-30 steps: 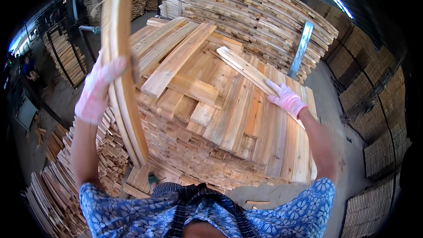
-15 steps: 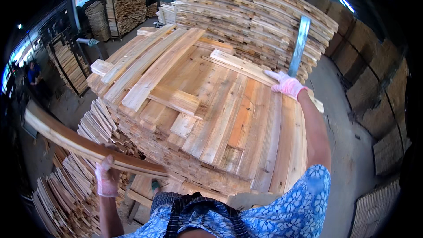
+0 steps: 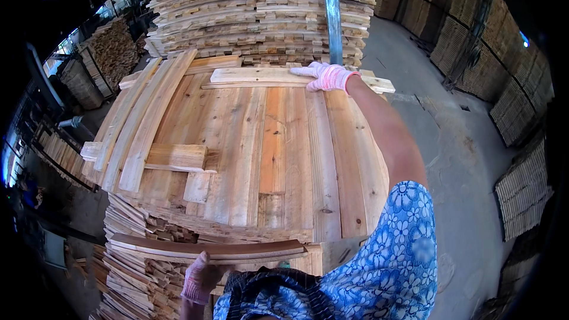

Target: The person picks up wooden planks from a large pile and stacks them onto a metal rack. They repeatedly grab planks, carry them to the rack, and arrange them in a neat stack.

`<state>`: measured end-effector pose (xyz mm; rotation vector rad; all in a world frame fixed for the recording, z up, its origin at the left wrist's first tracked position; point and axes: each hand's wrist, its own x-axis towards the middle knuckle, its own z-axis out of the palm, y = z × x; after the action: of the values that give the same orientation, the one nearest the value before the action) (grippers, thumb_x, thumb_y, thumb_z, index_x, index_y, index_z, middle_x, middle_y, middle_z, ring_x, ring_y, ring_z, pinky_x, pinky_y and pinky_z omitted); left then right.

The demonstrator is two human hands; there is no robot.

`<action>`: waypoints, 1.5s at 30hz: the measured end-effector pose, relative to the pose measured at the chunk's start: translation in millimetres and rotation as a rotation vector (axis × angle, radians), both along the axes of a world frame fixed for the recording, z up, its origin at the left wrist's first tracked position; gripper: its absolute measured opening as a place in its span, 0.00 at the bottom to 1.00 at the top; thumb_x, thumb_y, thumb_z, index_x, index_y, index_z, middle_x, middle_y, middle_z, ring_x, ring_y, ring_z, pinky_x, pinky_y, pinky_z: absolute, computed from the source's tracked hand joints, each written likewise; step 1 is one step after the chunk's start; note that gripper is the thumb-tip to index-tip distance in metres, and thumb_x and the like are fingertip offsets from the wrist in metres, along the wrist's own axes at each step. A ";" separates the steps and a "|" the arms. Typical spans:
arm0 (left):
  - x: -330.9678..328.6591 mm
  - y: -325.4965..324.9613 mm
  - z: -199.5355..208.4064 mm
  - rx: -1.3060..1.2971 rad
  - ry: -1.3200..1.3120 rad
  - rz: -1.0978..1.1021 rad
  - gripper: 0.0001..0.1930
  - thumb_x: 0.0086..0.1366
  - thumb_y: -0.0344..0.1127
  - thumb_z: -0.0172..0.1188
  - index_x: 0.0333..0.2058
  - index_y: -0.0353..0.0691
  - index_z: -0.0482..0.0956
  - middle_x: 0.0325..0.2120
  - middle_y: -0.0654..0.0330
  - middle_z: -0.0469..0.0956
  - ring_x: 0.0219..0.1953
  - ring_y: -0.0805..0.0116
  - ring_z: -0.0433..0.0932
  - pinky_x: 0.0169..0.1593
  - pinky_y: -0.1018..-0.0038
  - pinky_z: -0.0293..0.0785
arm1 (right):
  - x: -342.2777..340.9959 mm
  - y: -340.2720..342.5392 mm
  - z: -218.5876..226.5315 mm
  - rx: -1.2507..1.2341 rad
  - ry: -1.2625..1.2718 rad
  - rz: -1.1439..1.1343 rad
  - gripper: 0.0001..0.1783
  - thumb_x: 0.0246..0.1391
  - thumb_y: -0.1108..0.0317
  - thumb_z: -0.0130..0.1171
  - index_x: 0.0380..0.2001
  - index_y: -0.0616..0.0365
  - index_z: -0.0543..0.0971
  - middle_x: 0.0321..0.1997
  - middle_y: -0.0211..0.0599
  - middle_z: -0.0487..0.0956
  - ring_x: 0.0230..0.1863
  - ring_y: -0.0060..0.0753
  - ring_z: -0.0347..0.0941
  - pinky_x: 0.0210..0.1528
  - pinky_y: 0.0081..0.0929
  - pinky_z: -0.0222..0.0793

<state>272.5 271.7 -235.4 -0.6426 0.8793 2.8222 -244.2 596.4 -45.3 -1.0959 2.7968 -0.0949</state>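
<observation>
My left hand (image 3: pixel 200 277), in a white and pink glove, is closed around a long, slightly bowed wooden board (image 3: pixel 207 249) with a dark brown edge. It is held level at the near side of a broad stack of planks (image 3: pixel 296 142). At the stack's far edge, my right hand (image 3: pixel 329 77), gloved alike, lies with fingers stretched over a pale board (image 3: pixel 252 76) set crosswise. That hand is just in front of an upright metal post (image 3: pixel 333 21). Its palm side is hidden.
Several loose boards (image 3: pixel 145 121) lie lengthwise on the stack's left, over a short crosspiece (image 3: pixel 178 157). A tall lumber pile (image 3: pixel 237 15) rises behind. Piled sticks (image 3: pixel 127 261) stand low at left. Concrete floor (image 3: pixel 441 136) runs along the right, beside leaning wooden panels (image 3: pixel 524 186).
My view has turned rightward. The left hand has brought its board rightward and closer to my body, from slanting to nearly level. My right hand remains on the crosswise board by the post.
</observation>
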 end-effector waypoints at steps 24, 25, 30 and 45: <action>-5.0 67.4 84.6 -0.089 -0.046 -0.355 0.30 0.70 0.51 0.58 0.60 0.34 0.69 0.58 0.51 0.73 0.60 0.60 0.73 0.62 0.59 0.70 | 57.7 1.5 -1.1 -0.041 0.502 -0.098 0.37 0.62 0.50 0.53 0.73 0.26 0.55 0.69 0.44 0.64 0.70 0.53 0.60 0.70 0.47 0.57; -6.1 73.1 95.7 -0.091 -0.054 -0.379 0.30 0.70 0.51 0.59 0.60 0.33 0.69 0.58 0.51 0.73 0.61 0.60 0.72 0.63 0.59 0.70 | 64.9 15.0 0.9 -0.055 0.437 -0.082 0.36 0.62 0.49 0.53 0.72 0.28 0.57 0.69 0.46 0.65 0.69 0.53 0.61 0.70 0.46 0.57; -1.2 89.3 104.5 -0.004 -0.048 -0.445 0.30 0.70 0.52 0.59 0.58 0.32 0.69 0.57 0.50 0.73 0.62 0.57 0.71 0.66 0.58 0.69 | 139.0 112.2 11.9 -0.141 0.215 -0.430 0.37 0.61 0.46 0.55 0.71 0.42 0.62 0.69 0.47 0.67 0.69 0.52 0.62 0.71 0.41 0.56; -45.9 124.5 102.3 -0.029 0.176 -0.398 0.26 0.66 0.50 0.64 0.51 0.33 0.73 0.50 0.44 0.76 0.55 0.50 0.77 0.57 0.61 0.81 | 176.9 161.9 -47.8 -0.232 -0.004 -0.656 0.46 0.58 0.34 0.50 0.68 0.59 0.65 0.69 0.52 0.68 0.70 0.50 0.63 0.69 0.38 0.58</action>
<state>226.6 396.1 -133.0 -0.1926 0.9547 2.5324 -67.3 758.3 -93.1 -0.1596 3.0697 -0.4905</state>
